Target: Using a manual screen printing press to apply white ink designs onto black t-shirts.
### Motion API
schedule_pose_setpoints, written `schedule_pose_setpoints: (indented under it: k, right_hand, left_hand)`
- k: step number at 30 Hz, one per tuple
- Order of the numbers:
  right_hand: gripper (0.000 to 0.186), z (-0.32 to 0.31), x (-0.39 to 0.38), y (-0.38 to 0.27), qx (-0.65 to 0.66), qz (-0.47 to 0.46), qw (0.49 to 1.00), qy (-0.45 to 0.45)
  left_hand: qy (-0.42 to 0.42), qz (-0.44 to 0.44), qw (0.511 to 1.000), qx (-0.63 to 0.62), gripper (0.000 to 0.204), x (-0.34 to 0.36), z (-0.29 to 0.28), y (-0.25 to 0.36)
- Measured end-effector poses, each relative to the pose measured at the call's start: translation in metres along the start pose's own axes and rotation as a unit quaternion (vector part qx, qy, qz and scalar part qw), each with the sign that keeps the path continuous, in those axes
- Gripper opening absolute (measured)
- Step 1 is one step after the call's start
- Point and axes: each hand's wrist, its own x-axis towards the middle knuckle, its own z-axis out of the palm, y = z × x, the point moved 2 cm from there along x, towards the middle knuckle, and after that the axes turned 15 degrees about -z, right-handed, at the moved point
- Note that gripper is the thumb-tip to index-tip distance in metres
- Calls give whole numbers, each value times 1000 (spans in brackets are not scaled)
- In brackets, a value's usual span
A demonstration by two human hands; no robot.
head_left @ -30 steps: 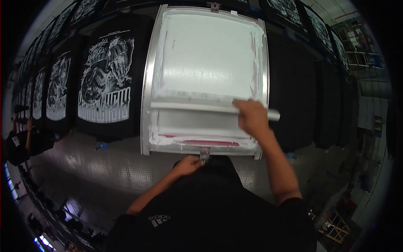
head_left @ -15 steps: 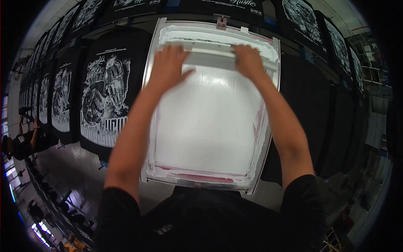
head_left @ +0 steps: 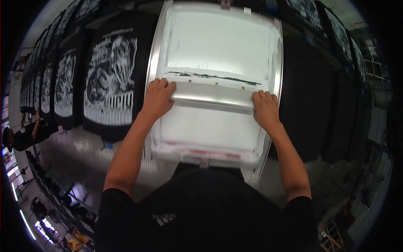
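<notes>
I have the long, smooth silver metal squeegee bar [head_left: 213, 97] at the centre of the frame, lying crosswise with its right end slightly lower. It is the only one I can see, and I count three small dark round holes [head_left: 216, 83] along its upper part. Just above it runs one ragged, dark streak [head_left: 210, 76] through the smooth white layer [head_left: 220, 40], which also shows below the bar. A rectangular silver metal frame [head_left: 278, 63] with straight rails surrounds that layer; its lower strip is smeared with pinkish-red streaks [head_left: 218, 154].

I see two bare hands on the bar. The left hand [head_left: 158, 98] is closed over its left end and the right hand [head_left: 266, 110] over its right end, fingers curled across the metal; how the thumbs press, I cannot tell.

Left of the frame hangs a black cloth panel with a grey-white print [head_left: 111, 80], and I count at least two more beyond it, narrowing leftward. Plain dark panels [head_left: 302, 96] fill the right. One person in black [head_left: 25, 136] stands at the far left.
</notes>
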Motion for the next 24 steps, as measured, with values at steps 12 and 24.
schedule_pose_setpoints:
  k: [12, 24]
  right_hand:
    - [43, -25, -147, -131, 155, 49, 985, -56]
    - [54, -1, -76, -61, 103, 54, 992, 40]
  left_hand:
    - [-122, -51, 989, -64, 42, -195, -41, 21]
    - [6, -38, 999, -32, 40, -85, -10, 5]
